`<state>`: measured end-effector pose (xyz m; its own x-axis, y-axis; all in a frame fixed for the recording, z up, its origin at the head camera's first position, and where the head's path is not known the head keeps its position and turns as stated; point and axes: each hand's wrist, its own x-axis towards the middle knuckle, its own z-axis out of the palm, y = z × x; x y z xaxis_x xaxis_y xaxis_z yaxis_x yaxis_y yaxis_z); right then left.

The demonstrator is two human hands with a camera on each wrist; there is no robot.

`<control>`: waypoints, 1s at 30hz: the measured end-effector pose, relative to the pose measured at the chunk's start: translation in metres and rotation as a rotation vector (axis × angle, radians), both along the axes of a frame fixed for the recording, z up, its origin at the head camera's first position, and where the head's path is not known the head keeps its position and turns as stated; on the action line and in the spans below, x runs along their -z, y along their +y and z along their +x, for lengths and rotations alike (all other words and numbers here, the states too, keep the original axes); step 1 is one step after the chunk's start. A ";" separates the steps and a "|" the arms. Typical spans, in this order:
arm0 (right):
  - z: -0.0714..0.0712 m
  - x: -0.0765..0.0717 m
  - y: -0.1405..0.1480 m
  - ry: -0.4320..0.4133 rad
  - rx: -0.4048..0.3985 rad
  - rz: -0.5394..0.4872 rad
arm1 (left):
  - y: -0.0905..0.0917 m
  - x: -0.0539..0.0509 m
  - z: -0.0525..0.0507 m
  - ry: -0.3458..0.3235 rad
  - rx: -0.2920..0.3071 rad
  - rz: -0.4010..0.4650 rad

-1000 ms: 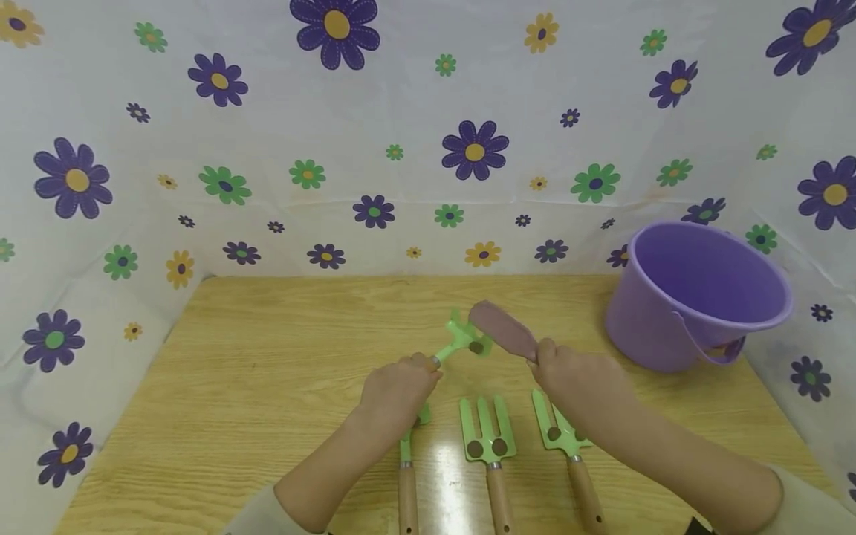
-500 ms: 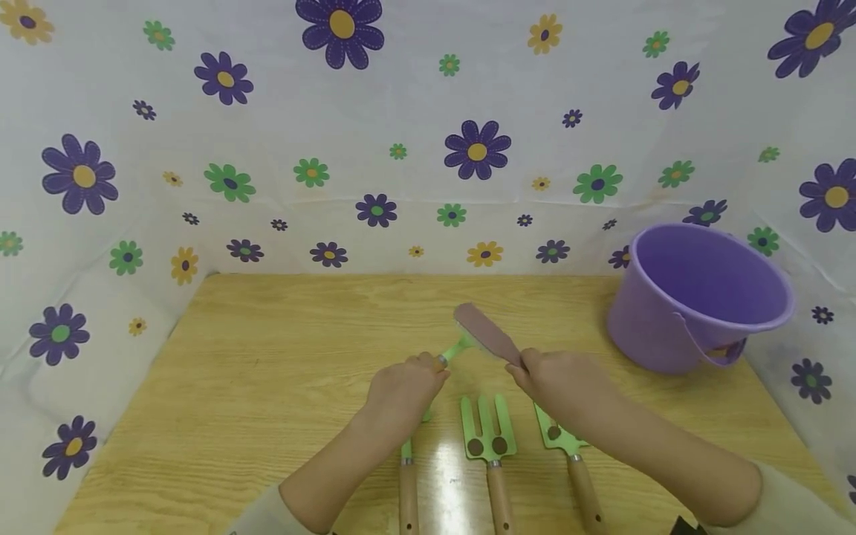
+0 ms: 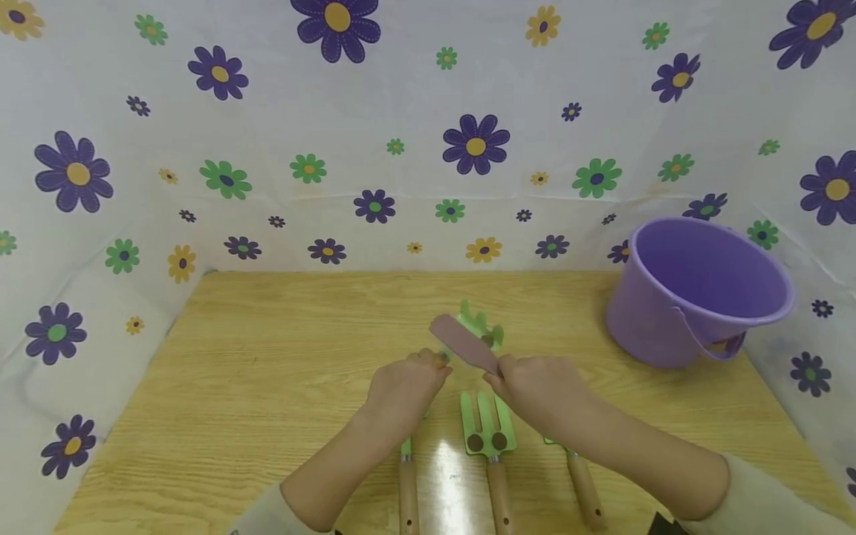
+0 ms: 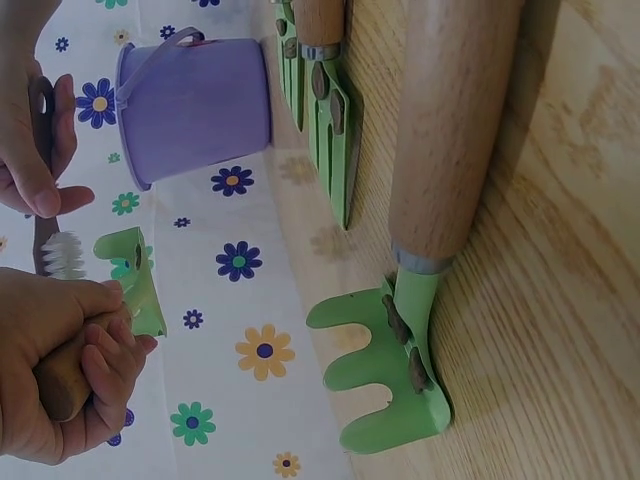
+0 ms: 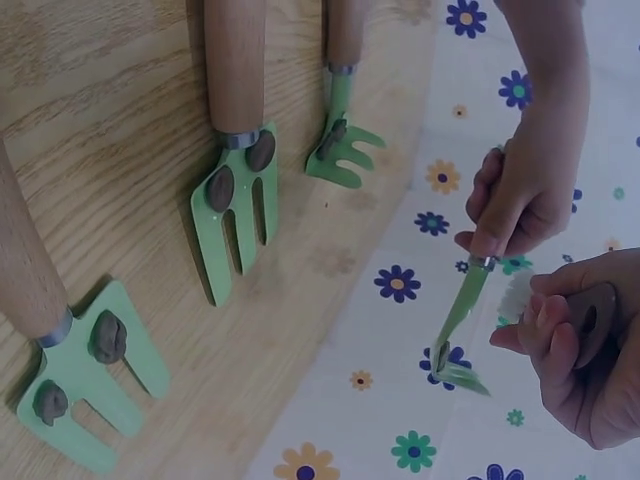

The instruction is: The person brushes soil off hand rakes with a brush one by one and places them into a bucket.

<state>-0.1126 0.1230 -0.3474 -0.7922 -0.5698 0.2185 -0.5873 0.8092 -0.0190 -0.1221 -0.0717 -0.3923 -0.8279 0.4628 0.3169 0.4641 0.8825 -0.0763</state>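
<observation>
Fingers of left hand (image 3: 404, 388) curled round wooden handle (image 4: 62, 388) of a green rake (image 5: 463, 303), held above table (image 3: 281, 349); right hand (image 3: 543, 390) grips a brush (image 3: 464, 342), bristles (image 4: 66, 256) near the rake. Second rake (image 4: 430, 190) and two brown-spotted forks (image 3: 495, 461) lie below; purple bucket (image 3: 642, 316) at right.

A small green hand rake (image 3: 475, 322) with short, bent tines, a metal collar (image 5: 481, 263) and a wooden handle (image 4: 68, 380) is gripped in the left hand (image 3: 404, 383) above the middle of the bench (image 3: 281, 334), its head pointing towards the back edge, with a brown lump on it. The brush (image 3: 461, 343), held in the right hand (image 3: 545, 390), has a flat pinkish-brown back, a hole in its handle and white bristles (image 4: 66, 256) facing down; it slants over the rake's neck towards the bench's back left corner, though whether the bristles touch the rake cannot be told.
</observation>
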 end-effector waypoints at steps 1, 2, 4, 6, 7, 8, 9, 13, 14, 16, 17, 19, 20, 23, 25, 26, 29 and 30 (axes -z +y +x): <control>0.000 0.000 -0.001 -0.019 0.007 0.006 | 0.000 0.000 0.000 -0.010 -0.001 0.004; 0.000 0.000 -0.002 -0.040 0.016 0.006 | 0.001 -0.001 0.000 -0.022 -0.002 0.007; 0.000 0.001 -0.003 -0.057 0.024 0.010 | 0.002 -0.002 0.000 -0.042 -0.008 0.012; -0.001 0.003 -0.003 -0.054 0.022 0.007 | 0.003 -0.002 0.001 -0.043 -0.016 0.007; -0.001 0.005 -0.003 -0.048 0.020 0.005 | 0.003 -0.002 0.001 -0.036 -0.020 0.002; -0.002 0.006 -0.003 -0.041 0.016 0.002 | 0.003 -0.002 0.001 -0.027 -0.021 -0.003; -0.002 0.007 -0.003 -0.033 0.014 -0.002 | 0.003 -0.001 0.001 -0.012 -0.020 -0.007; -0.006 0.010 -0.001 -0.025 0.004 -0.006 | 0.002 0.000 0.002 0.038 -0.007 -0.022; -0.007 0.011 -0.001 -0.028 0.007 -0.004 | 0.002 0.000 0.002 0.046 -0.004 -0.026; -0.009 0.012 0.001 -0.044 0.023 -0.003 | 0.001 0.000 0.002 0.054 0.001 -0.024; -0.010 0.012 0.002 -0.050 0.034 -0.003 | 0.000 0.000 0.002 0.056 0.001 -0.022; -0.011 0.014 0.004 -0.061 0.055 -0.010 | 0.000 0.000 0.002 0.059 0.002 -0.018; -0.012 0.015 0.005 -0.057 0.063 -0.012 | 0.000 0.000 0.003 0.064 0.002 -0.019; -0.014 0.020 0.008 0.021 0.050 0.000 | -0.001 0.000 0.002 0.082 0.006 -0.018; -0.015 0.023 0.010 0.117 0.026 0.012 | -0.001 0.001 0.002 0.092 0.006 -0.020; -0.016 0.025 0.011 0.172 0.015 0.019 | -0.001 0.002 0.002 0.097 0.006 -0.020; -0.017 0.029 0.013 0.319 -0.009 0.035 | -0.001 0.003 0.002 0.100 0.004 -0.012; -0.018 0.030 0.013 0.355 -0.013 0.044 | -0.001 0.003 0.002 0.097 0.002 -0.010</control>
<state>-0.1304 0.1360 -0.3776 -0.6637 -0.5944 0.4541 -0.5613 0.7970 0.2230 -0.1196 -0.0730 -0.3948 -0.7926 0.4678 0.3910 0.4557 0.8806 -0.1298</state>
